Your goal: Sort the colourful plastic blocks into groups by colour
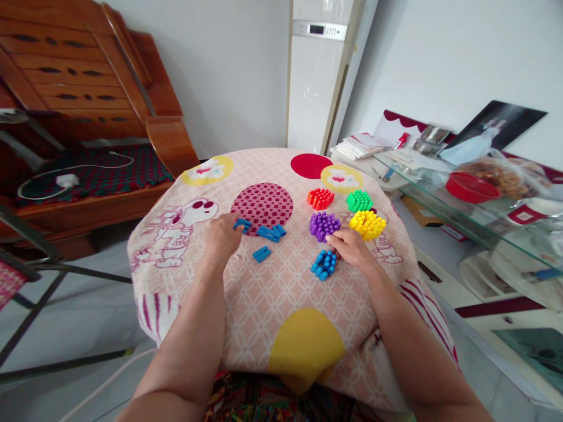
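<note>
From the head camera, can see the left hand (223,235) over the left part of a cloth-covered table (250,296), with fingers curled down at small blue pieces (244,224); cannot tell whether pinching one or merely touching; just to the right, can make out more loose blue pieces (269,233) lying close together, with a single blue piece (261,254) apart from these, nearer the body; farther right, can see the right hand (354,249), with fingers bent inward between a purple cluster (325,225) and a blue cluster (324,266); cannot tell whether gripping anything; behind the purple, can see a red cluster (320,198) and a green cluster (359,200), with a yellow cluster (368,225) beside the purple; beyond the table, can see a wooden bench (74,76) leftward and a glass shelf (466,220) rightward.
</note>
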The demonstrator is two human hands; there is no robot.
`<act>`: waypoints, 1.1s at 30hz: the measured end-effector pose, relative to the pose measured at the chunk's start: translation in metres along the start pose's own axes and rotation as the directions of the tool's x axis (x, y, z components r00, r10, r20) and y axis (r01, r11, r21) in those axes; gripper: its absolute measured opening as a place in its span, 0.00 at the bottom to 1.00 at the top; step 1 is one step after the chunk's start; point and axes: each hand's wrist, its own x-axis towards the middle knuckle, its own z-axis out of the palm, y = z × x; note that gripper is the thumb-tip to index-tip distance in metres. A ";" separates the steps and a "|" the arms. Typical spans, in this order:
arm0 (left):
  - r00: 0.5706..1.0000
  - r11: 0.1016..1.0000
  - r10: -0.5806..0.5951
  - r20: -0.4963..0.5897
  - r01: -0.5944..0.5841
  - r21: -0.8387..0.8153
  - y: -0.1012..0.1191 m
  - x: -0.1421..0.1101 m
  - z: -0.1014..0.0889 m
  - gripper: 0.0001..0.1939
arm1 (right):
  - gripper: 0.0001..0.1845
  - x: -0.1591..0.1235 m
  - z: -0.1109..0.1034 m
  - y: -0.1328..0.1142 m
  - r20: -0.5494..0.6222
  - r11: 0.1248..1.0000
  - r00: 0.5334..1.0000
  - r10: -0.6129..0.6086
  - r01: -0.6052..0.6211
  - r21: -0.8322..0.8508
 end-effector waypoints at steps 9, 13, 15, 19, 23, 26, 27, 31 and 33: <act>0.981 0.993 0.029 0.193 -0.051 0.108 0.007 -0.003 -0.003 0.22 | 0.21 -0.001 0.001 -0.003 -0.009 1.000 1.000 0.023 -0.023 -0.022; 0.972 0.990 0.106 0.209 -0.124 0.071 0.007 -0.004 -0.001 0.19 | 0.21 -0.001 0.002 -0.002 -0.018 0.999 1.000 0.022 -0.023 -0.042; 0.976 0.992 0.102 0.194 -0.114 0.050 0.005 -0.002 0.000 0.18 | 0.21 0.000 0.003 0.000 -0.021 0.998 1.000 0.019 -0.020 -0.055; 1.000 0.993 -0.013 0.008 0.014 -0.116 0.012 -0.001 -0.006 0.19 | 0.21 0.002 0.004 0.001 -0.020 0.997 1.000 0.007 -0.008 -0.077; 0.999 0.857 0.048 0.027 -0.027 -0.514 0.044 -0.012 -0.009 0.22 | 0.22 0.003 0.004 -0.001 -0.021 0.995 1.000 0.011 -0.013 -0.095; 0.933 0.675 0.293 0.210 -0.047 -0.736 0.076 -0.029 0.001 0.20 | 0.22 0.003 0.003 -0.002 -0.018 0.995 1.000 0.009 -0.011 -0.098; 0.898 0.647 0.364 0.246 -0.054 -0.760 0.085 -0.035 0.006 0.19 | 0.22 0.003 0.003 -0.002 -0.015 0.995 1.000 0.007 -0.008 -0.100; 0.784 0.648 0.542 0.304 -0.159 -0.745 0.105 -0.046 0.021 0.19 | 0.23 0.003 0.003 -0.002 -0.023 0.993 1.000 -0.005 0.002 -0.117; 0.747 0.662 0.579 0.327 -0.196 -0.723 0.106 -0.046 0.026 0.21 | 0.23 0.003 0.002 -0.002 -0.026 0.992 1.000 -0.011 0.008 -0.126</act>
